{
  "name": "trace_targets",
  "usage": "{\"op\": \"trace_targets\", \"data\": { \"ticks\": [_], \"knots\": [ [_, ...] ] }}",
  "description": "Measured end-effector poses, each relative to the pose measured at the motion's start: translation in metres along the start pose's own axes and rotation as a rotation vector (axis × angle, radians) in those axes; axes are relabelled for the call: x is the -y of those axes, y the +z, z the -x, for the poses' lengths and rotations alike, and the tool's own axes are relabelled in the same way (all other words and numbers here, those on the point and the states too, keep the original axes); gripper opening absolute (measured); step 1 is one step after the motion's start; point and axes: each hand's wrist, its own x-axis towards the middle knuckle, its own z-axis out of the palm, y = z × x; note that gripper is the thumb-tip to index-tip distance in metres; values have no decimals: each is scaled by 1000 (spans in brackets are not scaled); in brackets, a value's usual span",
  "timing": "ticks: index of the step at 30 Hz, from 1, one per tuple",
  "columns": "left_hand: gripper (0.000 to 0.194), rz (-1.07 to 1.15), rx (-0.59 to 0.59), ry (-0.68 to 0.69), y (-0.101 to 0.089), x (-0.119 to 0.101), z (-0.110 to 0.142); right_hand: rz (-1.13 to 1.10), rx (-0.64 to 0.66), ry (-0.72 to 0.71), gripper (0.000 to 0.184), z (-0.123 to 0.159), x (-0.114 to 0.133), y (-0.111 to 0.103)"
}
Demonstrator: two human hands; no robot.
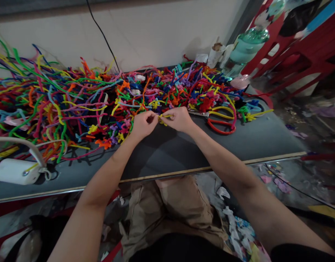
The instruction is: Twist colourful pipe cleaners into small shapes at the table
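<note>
Between my fingertips is a small yellow pipe cleaner, bent and partly hidden by the fingers. My left hand pinches one end of it, thumb and forefinger closed. From the other side my right hand grips it too, its fingers pressed together. Both hands hover over the near edge of a heap of colourful pipe cleaners, many twisted into small knotted shapes. Long loose pipe cleaners lie tangled to the left of my hands.
Looped red and yellow pipe cleaners lie right of my hands on the dark table. A white device with a curved arm stands front left. At the back right are a paper cup and a teal bottle. Red chairs stand beyond.
</note>
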Motion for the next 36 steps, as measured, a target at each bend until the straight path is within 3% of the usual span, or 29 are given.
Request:
{"op": "trace_targets", "data": {
  "ticks": [3, 5, 7, 10, 13, 16, 20, 23, 26, 30, 36],
  "knots": [
    [25, 298, 91, -313, 7, 3, -2, 41, -30, -22, 23, 1, 2, 1],
    [26, 357, 158, -386, 7, 6, -3, -3, -14, 13, 27, -1, -2, 3],
    [25, 250, 120, -278, 4, 9, -3, -90, 4, 74, 33, -3, -9, 5],
    [26, -88, 22, 102, -7, 12, -2, -215, 36, 167, 42, -5, -17, 4],
    [28, -338, 94, 383, -17, 15, 0, -279, 105, 212, 43, -7, -19, 1],
    [29, -489, 119, 513, -22, 15, 1, -329, 187, 228, 42, -7, -17, -1],
    [26, -572, 125, 566, -21, 9, 2, -322, 217, 220, 37, -5, -14, 2],
    [23, -427, 57, 459, -12, 5, 1, -169, 129, 134, 30, -2, -9, 5],
    [22, -66, -42, 152, -1, 4, -1, 50, -18, -16, 23, 2, 0, 6],
    [23, 404, -40, -233, 8, 7, -3, 134, -108, -66, 25, 5, 5, 7],
    [25, 572, -52, -273, 7, 8, -3, -148, -31, 75, 39, 2, -6, 9]
  ]
}}
